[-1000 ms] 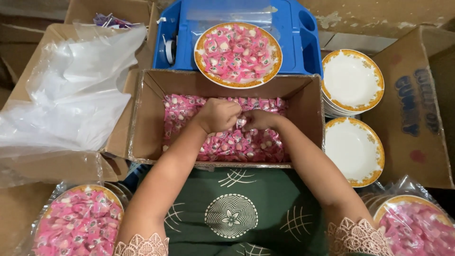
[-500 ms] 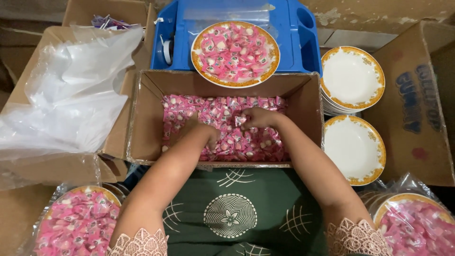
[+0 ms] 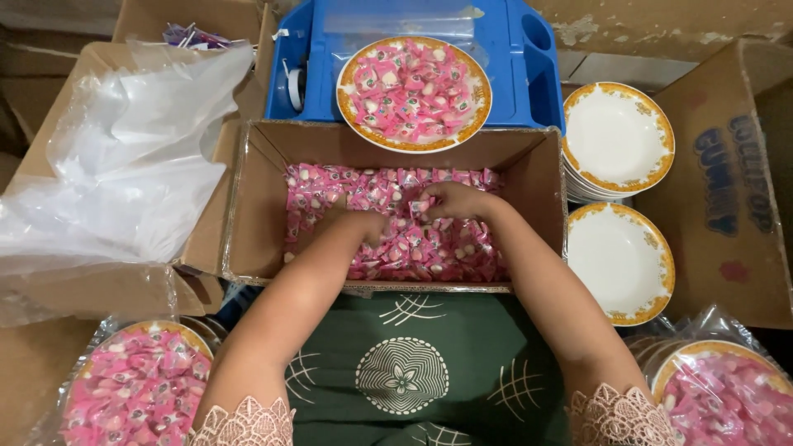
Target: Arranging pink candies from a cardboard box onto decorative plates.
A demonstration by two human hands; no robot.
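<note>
Wrapped pink candies (image 3: 388,223): small individually wrapped pieces, pink and white film, lying loose in a heap that covers the floor of an open cardboard box (image 3: 248,206) directly in front of the person.

Handling, judged: each piece very light; wrapper film likely slick and crinkly, so single pieces would slip between fingertips. Contents probably firm enough not to crush under a normal grasp. The heap is loose and should shift when pushed. Best taken by scooping a cupped handful from within the pile rather than pinching one piece.

Left hand (image 3: 359,227): down in the heap at centre-left of the box, fingers curled under and partly buried among the candies. Whether it encloses any pieces cannot be told; fingertips are hidden.

Right hand (image 3: 454,201): on the heap just right of centre, near the left hand but apart from it. Fingers bent and drawn close together, palm down, touching the candies; appears to be gathering a small cluster, but a closed grip is not confirmed.

Surroundings: behind the box, a gold-rimmed plate heaped with the same candies (image 3: 413,91) sits on a blue plastic tray (image 3: 529,83). To the right, empty white plates with gold rims (image 3: 619,132), stacked. To the left, a carton lined with clear plastic sheet (image 3: 124,165). Bagged filled plates lie at lower left (image 3: 132,388) and lower right (image 3: 719,396).
</note>
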